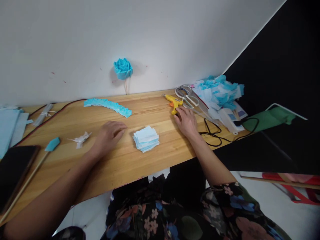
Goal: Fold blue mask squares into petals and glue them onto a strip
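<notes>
My left hand [108, 136] rests on the wooden table, fingers stretched to the right and nothing seen in them. Beside it lies a stack of pale blue fabric squares [146, 138]. My right hand [187, 122] lies on the table with its fingertips at the handle of a yellow glue gun [174, 101]; the fingers look loose, not wrapped round it. Behind my left hand a row of folded blue petals [108, 105] fans out. A stick [27, 181] with a blue folded tip [52, 144] lies at the left, near a scrap of white material [81, 139].
A blue fabric flower [123, 69] stands against the wall. Scissors [187, 96] lie behind the glue gun. A heap of blue and white scraps [218, 91], a white power strip [231, 120] and a black cable [212, 138] occupy the right. A phone [16, 173] and blue sheets [12, 128] lie left.
</notes>
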Demonstrator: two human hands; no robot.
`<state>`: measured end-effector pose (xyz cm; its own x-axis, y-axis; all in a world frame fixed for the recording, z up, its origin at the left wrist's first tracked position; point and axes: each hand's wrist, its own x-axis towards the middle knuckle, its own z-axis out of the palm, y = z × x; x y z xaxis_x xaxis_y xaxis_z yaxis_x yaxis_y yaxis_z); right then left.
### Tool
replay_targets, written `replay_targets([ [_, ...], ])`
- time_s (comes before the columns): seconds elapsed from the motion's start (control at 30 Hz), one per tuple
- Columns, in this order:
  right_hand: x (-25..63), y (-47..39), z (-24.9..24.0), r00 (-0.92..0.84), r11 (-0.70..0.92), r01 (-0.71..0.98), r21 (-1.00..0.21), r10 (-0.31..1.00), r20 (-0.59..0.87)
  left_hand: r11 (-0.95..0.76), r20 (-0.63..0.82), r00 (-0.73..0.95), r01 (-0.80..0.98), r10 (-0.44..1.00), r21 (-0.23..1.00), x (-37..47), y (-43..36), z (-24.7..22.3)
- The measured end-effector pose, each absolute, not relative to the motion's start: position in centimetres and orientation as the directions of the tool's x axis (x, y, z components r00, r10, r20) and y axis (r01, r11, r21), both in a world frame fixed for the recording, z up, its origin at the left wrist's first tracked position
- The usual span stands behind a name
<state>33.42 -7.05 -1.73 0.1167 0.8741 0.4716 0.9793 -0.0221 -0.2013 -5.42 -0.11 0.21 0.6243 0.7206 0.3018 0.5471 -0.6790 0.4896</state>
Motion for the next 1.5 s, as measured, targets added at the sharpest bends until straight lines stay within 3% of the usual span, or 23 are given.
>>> replay_targets([
  [0.43,32.8,-7.0,-1.6,0.148,-0.067,0.976,-0.207,0.903,0.404,-0.715,0.361,0.622,0.546,0.695,0.436,-5.3,0.6,-0.6],
  [0.57,32.7,-6.9,-1.5,0.148,-0.07,0.977,-0.203,0.904,0.401,-0.744,0.454,0.59,0.515,0.667,0.425,-5.5,-2.3,3.7],
  [0.63,32.6,-6.9,-1.5,0.153,-0.076,0.976,-0.206,0.909,0.387,-0.758,0.405,0.653,0.448,0.64,0.474,-5.3,-5.9,7.2],
  [0.73,32.5,-6.8,-1.5,0.167,-0.088,0.97,-0.224,0.918,0.36,-0.764,0.245,0.868,0.208,0.432,0.61,-4.1,-12.0,10.2],
  [0.8,32.4,-6.8,-1.6,0.177,-0.094,0.966,-0.241,0.919,0.353,-0.71,0.138,0.971,0.041,0.193,0.703,-2.8,-15.1,8.8],
  [0.87,32.4,-6.8,-1.6,0.187,-0.106,0.965,-0.24,0.92,0.345,-0.635,0.08,0.991,0.007,0.108,0.773,-1.7,-17.0,5.3],
  [1.0,32.5,-7.1,-0.3,0.181,-0.125,0.974,-0.187,0.931,0.318,-0.603,-0.062,0.979,0.17,0.197,0.779,-0.9,-18.2,-0.5],
  [1.1,31.7,-7.5,2.3,0.132,-0.066,0.982,-0.176,0.911,0.391,-0.563,0.017,0.982,0.094,0.188,0.821,-1.8,-17.5,1.2],
  [1.2,29.1,-7.1,5.0,0.042,0.068,0.968,-0.241,0.906,0.421,-0.484,0.123,0.914,0.088,0.387,0.87,-3.1,-14.7,5.2],
  [1.33,25.2,-5.3,6.5,-0.209,0.279,0.83,-0.484,0.958,0.194,-0.395,0.184,0.585,0.257,0.79,0.882,-3.5,-8.2,7.3],
  [1.4,24.2,-4.2,6.4,-0.3,0.301,0.791,-0.533,0.95,0.091,-0.359,0.216,0.462,0.248,0.86,0.9,-2.8,-5.1,6.8],
  [1.5,23.9,-3.0,6.2,-0.443,0.322,0.716,-0.619,0.896,-0.046,-0.332,0.186,0.481,0.238,0.857,0.913,-1.3,-2.2,5.8],
])
